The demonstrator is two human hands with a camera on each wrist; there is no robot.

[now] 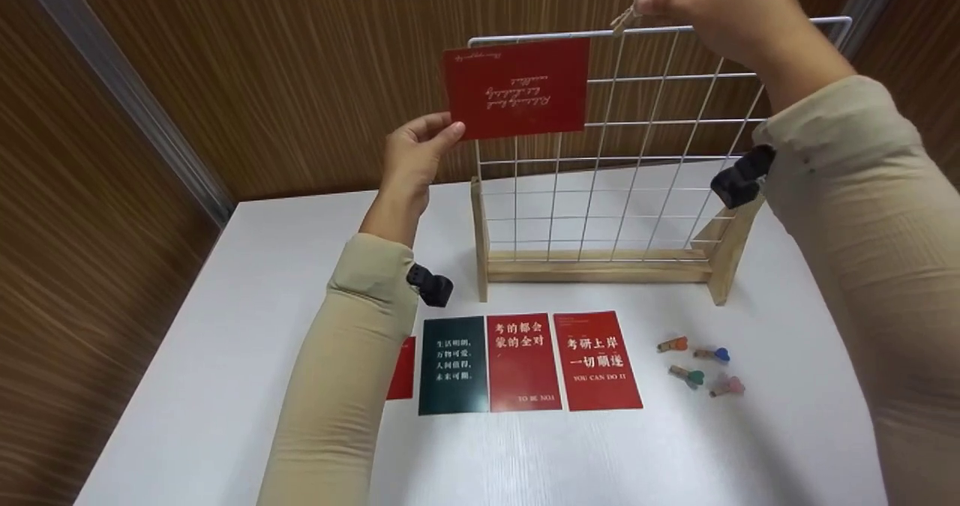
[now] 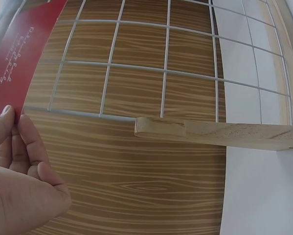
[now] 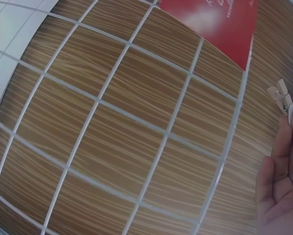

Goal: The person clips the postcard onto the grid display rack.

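Note:
My left hand (image 1: 417, 150) pinches a red card (image 1: 517, 86) by its lower left corner, holding it up against the top left of a white wire grid (image 1: 596, 163). White script on the card reads upside down in the head view. In the left wrist view, thumb and forefinger meet on the card's corner. My right hand (image 1: 731, 11) is raised over the grid's top bar, right of the card. It pinches a small wooden clothespin (image 3: 282, 98), whose jaws are spread apart and point toward the card in the right wrist view.
The grid stands in a wooden base (image 1: 600, 270) on a white table (image 1: 300, 266). Before it lie a dark green card (image 1: 454, 397), red cards (image 1: 525, 375) and several clothespins with coloured hearts (image 1: 696, 377). My left sleeve partly covers another red card (image 1: 403, 375). Wood-grain panels (image 1: 337, 56) rise behind.

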